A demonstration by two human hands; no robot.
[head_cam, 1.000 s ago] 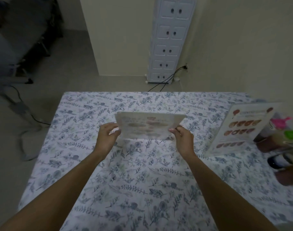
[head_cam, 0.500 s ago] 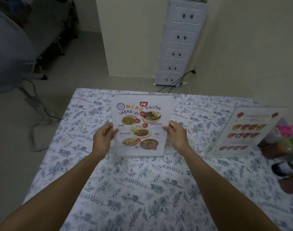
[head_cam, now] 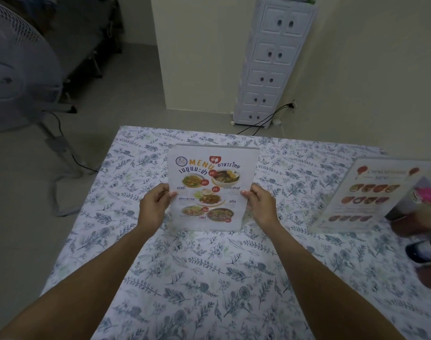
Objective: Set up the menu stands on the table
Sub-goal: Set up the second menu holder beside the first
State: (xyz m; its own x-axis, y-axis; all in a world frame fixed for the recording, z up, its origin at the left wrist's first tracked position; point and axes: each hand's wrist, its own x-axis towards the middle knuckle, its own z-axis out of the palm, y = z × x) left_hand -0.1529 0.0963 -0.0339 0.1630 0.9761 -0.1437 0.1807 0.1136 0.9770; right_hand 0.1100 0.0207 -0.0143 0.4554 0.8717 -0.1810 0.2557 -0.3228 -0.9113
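A clear acrylic menu stand point(head_cam: 210, 168) with a Thai food menu stands upright in the middle of the table point(head_cam: 185, 278), which has a blue floral cloth. My left hand point(head_cam: 154, 204) grips its left edge and my right hand point(head_cam: 260, 204) grips its right edge, thumbs on the front face. Its bottom edge looks level with the cloth; contact is unclear. A second menu stand point(head_cam: 366, 195) with a Chinese food menu stands tilted at the right side of the table, apart from both hands.
Sauce bottles and containers with pink and green tops point(head_cam: 428, 217) crowd the table's right edge behind the second stand. A standing fan point(head_cam: 15, 69) is on the floor at left. A white drawer tower point(head_cam: 271, 62) with a black cable stands against the far wall.
The menu stand went from lying nearly flat in my hands to upright, facing me. Both hands kept their hold on its side edges. My view has shifted slightly.
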